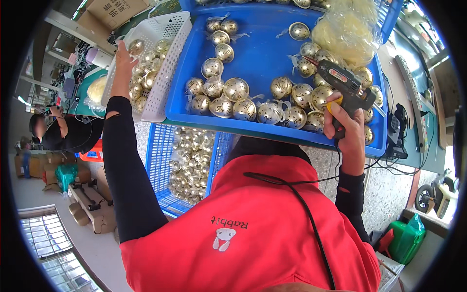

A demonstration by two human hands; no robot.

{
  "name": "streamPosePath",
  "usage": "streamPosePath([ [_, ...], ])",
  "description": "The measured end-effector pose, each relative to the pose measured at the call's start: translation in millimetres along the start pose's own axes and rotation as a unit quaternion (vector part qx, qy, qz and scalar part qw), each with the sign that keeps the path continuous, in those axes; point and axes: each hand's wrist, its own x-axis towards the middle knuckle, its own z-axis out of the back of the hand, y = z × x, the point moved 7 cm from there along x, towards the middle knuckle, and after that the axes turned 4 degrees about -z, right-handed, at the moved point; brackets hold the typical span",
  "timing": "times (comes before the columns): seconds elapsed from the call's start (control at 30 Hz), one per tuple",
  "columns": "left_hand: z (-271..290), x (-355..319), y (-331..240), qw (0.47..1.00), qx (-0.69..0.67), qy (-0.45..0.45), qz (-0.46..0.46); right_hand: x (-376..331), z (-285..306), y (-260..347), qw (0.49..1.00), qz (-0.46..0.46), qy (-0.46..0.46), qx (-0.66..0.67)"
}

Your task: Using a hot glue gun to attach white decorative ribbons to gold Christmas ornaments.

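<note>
My right hand (348, 127) grips a black glue gun (343, 82) with a yellow trigger, its nozzle pointing up and left over gold bells (236, 89) in a blue tray (253, 53). A black cord runs from the gun down across my red apron. My left hand (124, 59) reaches into a white perforated basket (170, 34) and holds one gold bell (135, 47) at its fingertips, above several more bells in that basket. Both forearms wear black sleeves.
A clear bag of pale yellow strings (346, 33) lies at the tray's far right. Below the table a blue crate (163, 160) holds many small gold bells. Another person (65, 131) in black sits at far left. Cardboard boxes (92, 209), a green container (404, 238).
</note>
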Motion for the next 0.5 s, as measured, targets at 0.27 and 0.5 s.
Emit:
streamPosePath([
  [0.27,-128.8,-107.9,-125.1,0.889,0.162,0.053,-0.425,-2.7,-0.4,-1.6,1.0,0.001,-0.006,0.026],
  [0.5,-245.6,-138.0,-68.7,0.758,0.518,0.327,-0.222,-5.5,-4.4,-0.5,0.999,-0.027,-0.011,-0.024],
])
